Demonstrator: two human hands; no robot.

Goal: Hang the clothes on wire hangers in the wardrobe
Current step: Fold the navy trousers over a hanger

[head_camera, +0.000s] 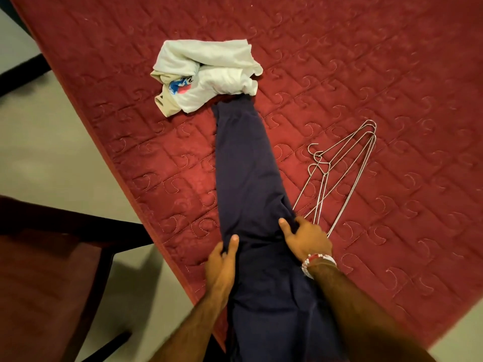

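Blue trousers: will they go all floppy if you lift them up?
Probably floppy: the blue trousers drape limply over the edge of the red quilt. Likely light too, since the left hand and right hand each pinch only a side edge. They may sag between both grips.

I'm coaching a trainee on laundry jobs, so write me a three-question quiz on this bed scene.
1. True or false: the wire hangers lie on the bedspread, to the right of the dark trousers.
2. Multiple choice: what does the left hand grip? A) a hanger B) the edge of the trousers C) the white clothes
3. Fill in: the white clothes lie at the trousers' ____ end (near or far).

Key: 1 true; 2 B; 3 far.
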